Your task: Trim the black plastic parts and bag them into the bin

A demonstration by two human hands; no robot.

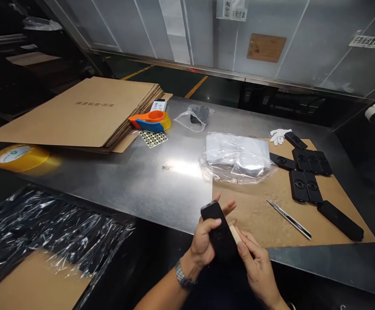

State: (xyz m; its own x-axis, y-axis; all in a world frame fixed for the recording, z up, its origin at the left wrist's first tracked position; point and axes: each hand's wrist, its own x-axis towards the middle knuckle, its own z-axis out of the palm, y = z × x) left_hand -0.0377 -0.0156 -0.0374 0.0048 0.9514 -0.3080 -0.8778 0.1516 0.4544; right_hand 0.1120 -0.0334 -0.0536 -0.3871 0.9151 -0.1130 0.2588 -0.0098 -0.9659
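My left hand [204, 242], with a metal watch on its wrist, grips a long black rectangular case [223, 241], thumb across its face and other fingers behind. My right hand [256, 263] pinches a small flat beige strip [235, 234] against the case's right edge; whether the strip is wood or something else I cannot tell. Both hands are in front of the table's near edge. Beyond them, a cardboard sheet [239, 202] carries a utility knife [289, 218], a similar black case [340, 220] and several black pieces with round rings [305, 186].
A clear bag of white sheets [239, 155] lies mid-table, near a white glove [279, 136] and a small zip bag [198, 115]. Stacked cardboard [78, 112], an orange-blue tape dispenser [150, 120], round stickers [154, 138] and a yellow tape roll [18, 156] are at left.
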